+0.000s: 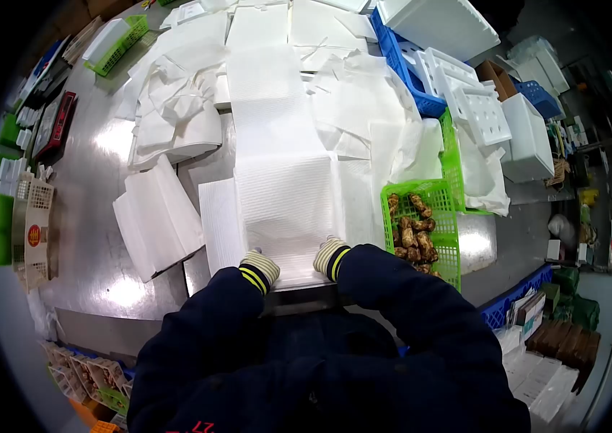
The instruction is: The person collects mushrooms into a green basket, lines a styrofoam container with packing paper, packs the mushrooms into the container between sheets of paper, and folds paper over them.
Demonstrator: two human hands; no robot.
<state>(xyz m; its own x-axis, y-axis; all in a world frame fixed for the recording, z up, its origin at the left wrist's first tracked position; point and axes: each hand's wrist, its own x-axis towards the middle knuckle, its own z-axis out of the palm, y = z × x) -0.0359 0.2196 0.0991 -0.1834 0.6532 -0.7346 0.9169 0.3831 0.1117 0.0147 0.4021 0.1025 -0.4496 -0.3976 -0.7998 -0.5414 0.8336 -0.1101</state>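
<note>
In front of me is a white box (336, 195) lined with a white textured sheet (288, 191), which runs up and away over the far side. My left hand (261, 267), in a striped knit glove, is closed at the near left corner, its fingers curled on the sheet. At the near right corner my right hand (329, 255), gloved alike, is closed on the sheet too. The fingertips of both hands are partly hidden. A green basket (457, 254) of brown and pale mushrooms (412, 234) stands to the right of my right hand.
White sheets (158, 216) lie folded at the left on the metal table (104, 238), with more crumpled sheets (176, 108) behind. Blue crate (432, 107) and foam boxes (439, 25) stand at the back right. A red-edged scale (57, 126) and cream basket (34, 231) are far left.
</note>
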